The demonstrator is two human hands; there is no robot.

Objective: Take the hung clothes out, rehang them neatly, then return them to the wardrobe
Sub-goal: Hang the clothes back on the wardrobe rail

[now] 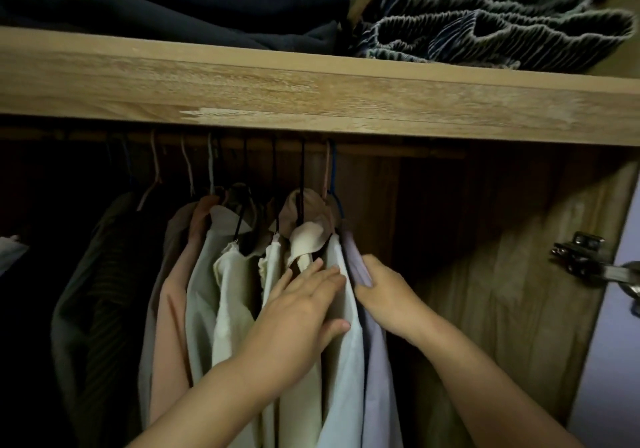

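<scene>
Two hands work among the clothes hanging from the wardrobe rail (381, 151).

Below that rail, the left hand (298, 312) lies flat, fingers straight, against the white shirt (343, 361); just right of it, the right hand (386, 291) pinches the lavender garment (375, 361), last on the rail.

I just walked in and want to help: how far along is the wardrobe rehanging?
Nothing looks done: the clothes all hang on the rail. In hand: the left hand parts them while the right hand grips the lilac shirt. Taking out, rehanging and returning remain.
</scene>
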